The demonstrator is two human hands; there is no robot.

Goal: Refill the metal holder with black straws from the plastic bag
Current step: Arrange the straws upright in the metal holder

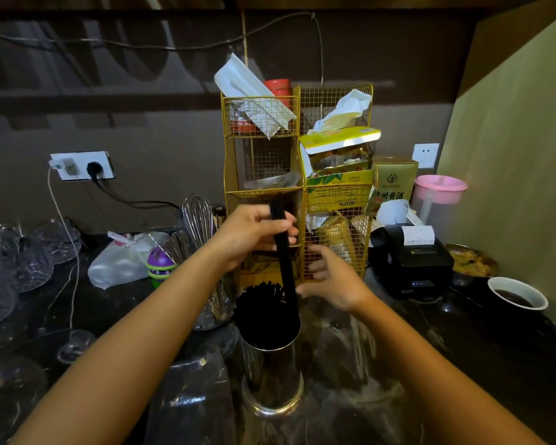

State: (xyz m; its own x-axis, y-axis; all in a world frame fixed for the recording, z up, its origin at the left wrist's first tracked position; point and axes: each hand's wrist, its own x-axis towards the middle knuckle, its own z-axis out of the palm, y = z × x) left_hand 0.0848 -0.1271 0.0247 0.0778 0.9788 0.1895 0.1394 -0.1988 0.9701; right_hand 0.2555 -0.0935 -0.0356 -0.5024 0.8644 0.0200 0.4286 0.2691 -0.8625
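Note:
A shiny metal holder (272,377) stands on the dark counter in front of me, packed with black straws (260,295) on its left side. My left hand (254,232) is shut on a small bunch of black straws (284,264), held nearly upright with the lower ends inside the holder's right side. Just right of the holder's top, my right hand (333,281) hovers with fingers spread and nothing in it. A clear plastic bag (187,399) lies crumpled on the counter left of the holder.
A gold wire rack (264,165) with boxes and packets stands right behind the holder. Glassware (20,264) crowds the left; a whisk (198,220) and white bag (119,261) sit mid-left. A black receipt printer (411,258) and paper cup of dark drink (517,295) are right.

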